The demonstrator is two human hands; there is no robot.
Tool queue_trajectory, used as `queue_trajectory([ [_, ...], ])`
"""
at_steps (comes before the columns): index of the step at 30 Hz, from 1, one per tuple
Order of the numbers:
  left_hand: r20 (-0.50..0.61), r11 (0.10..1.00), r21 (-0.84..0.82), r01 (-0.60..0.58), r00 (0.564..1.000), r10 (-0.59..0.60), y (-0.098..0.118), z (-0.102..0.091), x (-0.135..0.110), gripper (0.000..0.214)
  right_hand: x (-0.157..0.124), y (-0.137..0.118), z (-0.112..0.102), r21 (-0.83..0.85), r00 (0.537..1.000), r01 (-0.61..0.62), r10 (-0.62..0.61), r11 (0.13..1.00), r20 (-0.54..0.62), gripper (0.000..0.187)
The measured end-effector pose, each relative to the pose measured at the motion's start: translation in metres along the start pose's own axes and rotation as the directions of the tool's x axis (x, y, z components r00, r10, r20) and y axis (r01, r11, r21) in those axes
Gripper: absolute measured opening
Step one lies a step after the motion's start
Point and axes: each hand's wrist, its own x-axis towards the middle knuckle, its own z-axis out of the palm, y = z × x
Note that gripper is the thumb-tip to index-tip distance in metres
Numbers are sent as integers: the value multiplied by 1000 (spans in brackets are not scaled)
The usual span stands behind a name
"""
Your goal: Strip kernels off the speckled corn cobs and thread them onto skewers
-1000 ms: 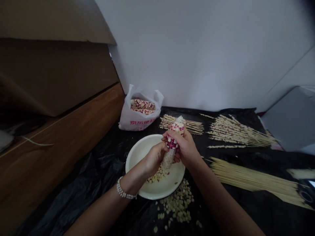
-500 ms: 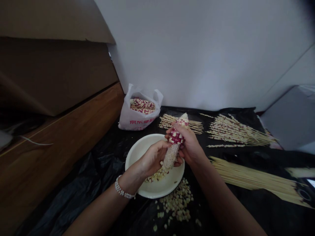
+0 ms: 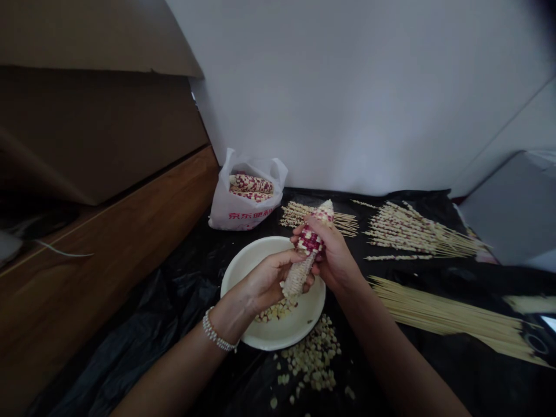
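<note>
Both my hands hold one corn cob [image 3: 311, 242], tilted with its pale tip up and away from me. Its upper part bears white and dark red kernels; the lower part is stripped bare. My left hand [image 3: 273, 278], with a beaded bracelet at the wrist, grips the bare lower end, thumb near the edge of the kernels. My right hand [image 3: 333, 249] wraps round the kernelled part from the right. Beneath them sits a white bowl [image 3: 237, 260] with loose kernels [image 3: 276, 311] in the bottom.
A plastic bag [image 3: 243, 214] of corn cobs stands behind the bowl. Skewers threaded with kernels [image 3: 403, 231] lie at the back right, and bare skewers [image 3: 443, 313] nearer. Loose kernels [image 3: 315, 356] are scattered on the black sheet before the bowl. A cardboard box [image 3: 99, 127] rises on the left.
My left thumb and fingers have shifted slightly on the cob, close to the edge of the kernels. My right hand has hardly moved, and the cob stays over the bowl.
</note>
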Motion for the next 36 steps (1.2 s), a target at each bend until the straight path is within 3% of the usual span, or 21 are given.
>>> queue_trajectory([
  [5, 25, 987, 116, -110, 994, 108, -3, 5, 1, 13, -1, 1, -1, -15, 1000, -12, 13, 1000, 20, 36],
  [13, 24, 993, 116, -8, 1000, 5, 5, 1, -4, 27, 1, 0, -2, -16, 1000, -2, 2, 1000, -5, 39],
  [17, -21, 988, 152, -10, 1000, 13, 5, 3, -3, 27, 0, 3, -2, -58, 1000, 10, -11, 998, -13, 38],
  [21, -89, 960, 269, -70, 991, 97, 0, 10, -2, 24, -3, 6, 0, -92, 997, 49, -54, 995, -53, 41],
  [26, -85, 888, 417, -195, 964, 252, -7, 12, 2, 14, -3, 9, 2, -81, 990, 114, -120, 990, -75, 44],
  [32, 25, 915, 341, -214, 975, 219, -4, 8, 0, 16, -4, 5, 0, -130, 992, 99, -108, 987, -69, 43],
  [36, 12, 924, 337, -183, 982, 190, -4, 7, 1, 24, -4, 6, 1, -118, 991, 104, -112, 988, -69, 42],
])
